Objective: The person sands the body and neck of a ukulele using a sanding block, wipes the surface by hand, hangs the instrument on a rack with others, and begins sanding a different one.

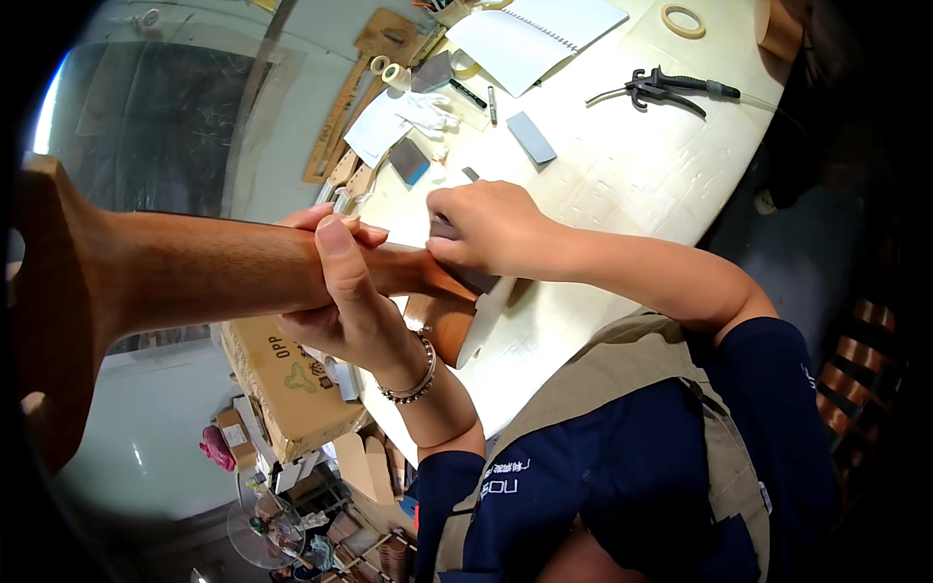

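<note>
One wooden guitar (214, 262) is held partly over the pale table (622, 199), its neck reaching from the left edge of the view to the middle. The neck is clasped by the left hand (345, 282), the thumb laid against the wood; one dark pad (445, 230) is clenched in the right hand (496, 225), beside the headstock (445, 325). The two hands are set near each other, apart. On the table, one notebook (530, 39), one air gun (671, 89), two pens (468, 93) and one blue-grey block (531, 137) can be counted. One large cardboard box (292, 384) is seen left of the left forearm.
</note>
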{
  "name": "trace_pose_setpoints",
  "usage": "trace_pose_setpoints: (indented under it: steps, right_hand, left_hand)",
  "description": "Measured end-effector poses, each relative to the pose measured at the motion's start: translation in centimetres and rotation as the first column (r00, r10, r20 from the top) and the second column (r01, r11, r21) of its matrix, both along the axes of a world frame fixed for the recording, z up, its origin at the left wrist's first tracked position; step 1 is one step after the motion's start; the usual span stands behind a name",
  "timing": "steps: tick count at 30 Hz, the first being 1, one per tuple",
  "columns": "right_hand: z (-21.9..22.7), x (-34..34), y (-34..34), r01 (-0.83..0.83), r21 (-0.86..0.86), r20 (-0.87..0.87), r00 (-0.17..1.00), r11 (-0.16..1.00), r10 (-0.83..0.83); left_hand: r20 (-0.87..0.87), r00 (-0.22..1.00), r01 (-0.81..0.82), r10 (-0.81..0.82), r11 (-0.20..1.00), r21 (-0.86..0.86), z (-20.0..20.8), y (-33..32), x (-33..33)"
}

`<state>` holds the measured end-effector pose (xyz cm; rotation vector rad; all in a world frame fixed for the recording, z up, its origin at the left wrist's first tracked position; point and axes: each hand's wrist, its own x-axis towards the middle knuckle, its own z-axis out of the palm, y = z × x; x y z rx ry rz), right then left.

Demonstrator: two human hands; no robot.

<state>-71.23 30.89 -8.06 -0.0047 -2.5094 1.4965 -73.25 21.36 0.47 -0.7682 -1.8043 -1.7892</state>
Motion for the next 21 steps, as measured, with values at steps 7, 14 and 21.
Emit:
trace_pose_setpoints:
  steps: [7, 14, 21]
  right_hand:
    - [-0.4, -0.2, 0.0, 0.025, 0.041, -0.100, 0.995, 0.999, -0.020]
    - [-0.1, 0.5, -0.2, 0.017, 0.026, -0.102, 0.995, 1.000, -0.014]
    - [-0.9, -1.8, 2.0, 0.071, -0.078, 0.007, 0.997, 0.994, -0.071]
  left_hand:
    - [0.018, 0.997, 0.074, -0.074, 0.997, 0.014, -0.1, -0.8, -0.2]
    - [0.024, 1.000, 0.018, -0.018, 1.000, 0.022, -0.1, -0.6, -0.1]
    - [0.012, 0.999, 0.031, -0.031, 0.999, 0.019, -0.1, -0.8, -0.1]
